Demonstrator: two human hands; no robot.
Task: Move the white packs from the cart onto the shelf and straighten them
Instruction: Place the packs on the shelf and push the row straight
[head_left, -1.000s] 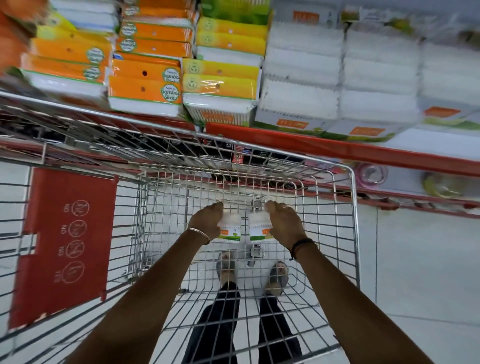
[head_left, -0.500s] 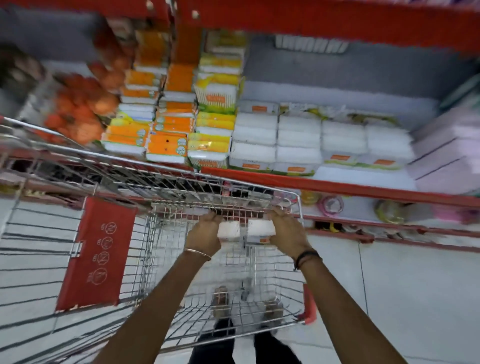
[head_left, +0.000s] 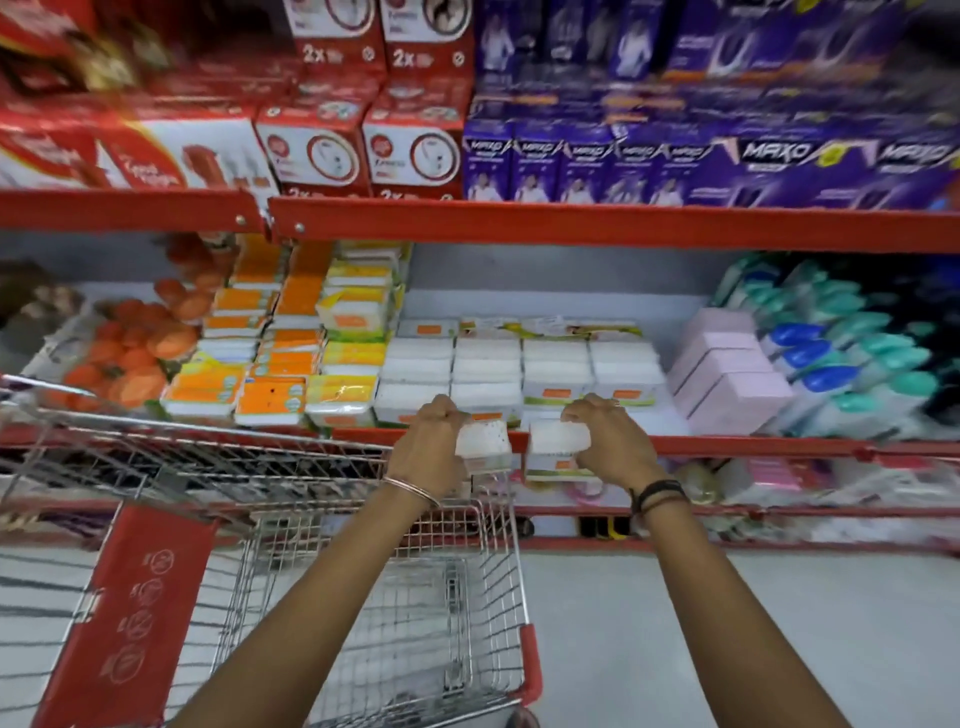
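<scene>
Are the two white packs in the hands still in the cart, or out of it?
Out. The left hand and right hand each hold a white pack above the cart, at the shelf's red edge.

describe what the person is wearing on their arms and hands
Both forearms are bare, with no sleeves or gloves in view. The left hand has a thin silver metal bangle at its wrist. The right hand has dark, thin cord-like bands around its wrist. No rings can be made out.
</scene>
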